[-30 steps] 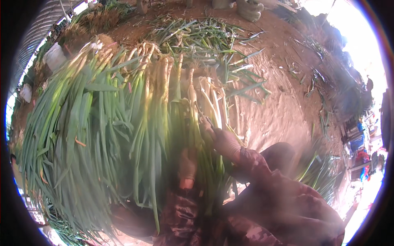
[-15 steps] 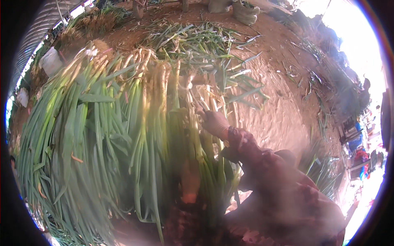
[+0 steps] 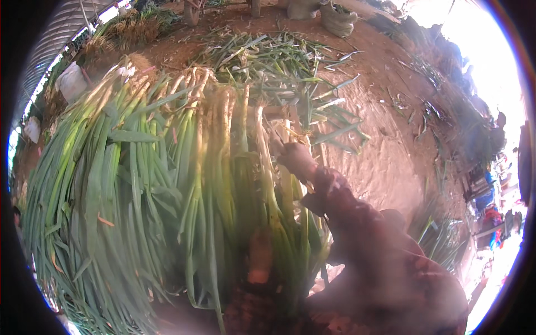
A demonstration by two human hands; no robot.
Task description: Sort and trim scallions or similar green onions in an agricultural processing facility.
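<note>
A thick row of long green onions (image 3: 134, 178) lies in front of me, pale root ends away from me and green leaves toward me. My right hand (image 3: 296, 160) reaches in from the right, fingers closed near the pale stems (image 3: 262, 134) at the row's right end. A thin dark shape shows at its fingertips, too blurred to name. My left hand (image 3: 260, 258) is low in the middle, among the leaves at the row's right end. It is dim and blurred, and its fingers cannot be made out.
Beyond the row lies a heap of loose green leaves (image 3: 268, 56) on brown ground. A white bag (image 3: 71, 82) sits at the far left, and a pale sack (image 3: 338, 21) at the back. More bundled onions (image 3: 131, 28) are piled at the back left. Greens (image 3: 441, 240) lie at the right.
The view has shifted slightly. My right hand has moved a little to the right among the pale stems and looks more turned over. My left hand stays low among the leaves.
</note>
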